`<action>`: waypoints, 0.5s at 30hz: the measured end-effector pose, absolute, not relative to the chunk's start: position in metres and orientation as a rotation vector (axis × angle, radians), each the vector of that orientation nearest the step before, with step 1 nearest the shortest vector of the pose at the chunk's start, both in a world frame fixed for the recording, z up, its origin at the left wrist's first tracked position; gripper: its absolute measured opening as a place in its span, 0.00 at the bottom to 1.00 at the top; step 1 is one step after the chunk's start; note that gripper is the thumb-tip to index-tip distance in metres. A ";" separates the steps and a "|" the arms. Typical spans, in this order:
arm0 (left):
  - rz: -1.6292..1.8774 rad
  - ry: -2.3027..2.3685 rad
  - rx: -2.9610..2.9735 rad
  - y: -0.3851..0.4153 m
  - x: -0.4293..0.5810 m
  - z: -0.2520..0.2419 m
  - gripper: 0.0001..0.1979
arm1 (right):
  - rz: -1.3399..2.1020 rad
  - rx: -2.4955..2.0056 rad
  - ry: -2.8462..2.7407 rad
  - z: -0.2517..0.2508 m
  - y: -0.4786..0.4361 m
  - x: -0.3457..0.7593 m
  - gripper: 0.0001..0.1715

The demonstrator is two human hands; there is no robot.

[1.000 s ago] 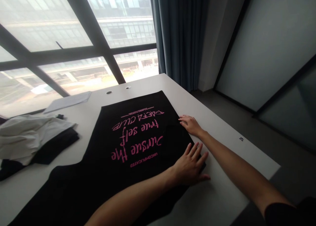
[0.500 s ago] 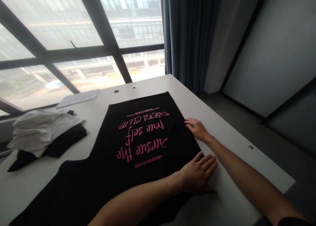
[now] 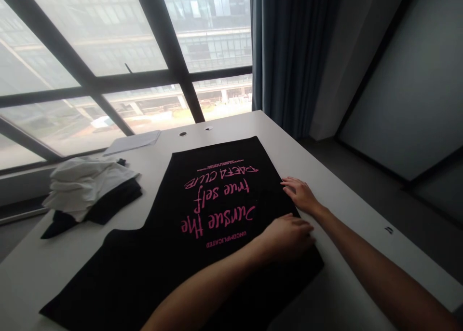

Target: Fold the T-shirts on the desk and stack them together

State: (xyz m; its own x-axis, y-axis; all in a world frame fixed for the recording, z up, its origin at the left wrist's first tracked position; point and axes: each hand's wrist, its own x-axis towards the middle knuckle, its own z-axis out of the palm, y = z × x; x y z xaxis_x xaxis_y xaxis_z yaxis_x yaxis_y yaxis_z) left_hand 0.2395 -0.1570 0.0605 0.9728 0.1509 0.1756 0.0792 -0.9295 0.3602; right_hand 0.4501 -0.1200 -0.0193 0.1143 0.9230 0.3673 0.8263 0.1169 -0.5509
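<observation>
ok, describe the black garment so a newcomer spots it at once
Find the white table by the window. The black garment lies spread flat on it, left hand and right hand at its right edge. Unlike the crumpled cloth pile to its left, it carries large pink lettering.

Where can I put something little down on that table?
Bare table shows at the left, between the clothes pile and the black garment; at the far corner, between the garment and the curtain; and along the right side, past the right hand. It's crowded in the middle, where the garment spreads, with the left hand on it.
</observation>
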 end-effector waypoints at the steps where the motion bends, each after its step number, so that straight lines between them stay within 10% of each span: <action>1: 0.351 0.340 2.775 -0.146 0.240 0.057 0.18 | 0.181 -1.721 -1.716 -0.020 -0.120 0.450 0.17; 15: 0.437 0.885 2.881 -0.111 0.236 0.011 0.31 | 0.175 -1.719 -1.728 -0.022 -0.119 0.453 0.17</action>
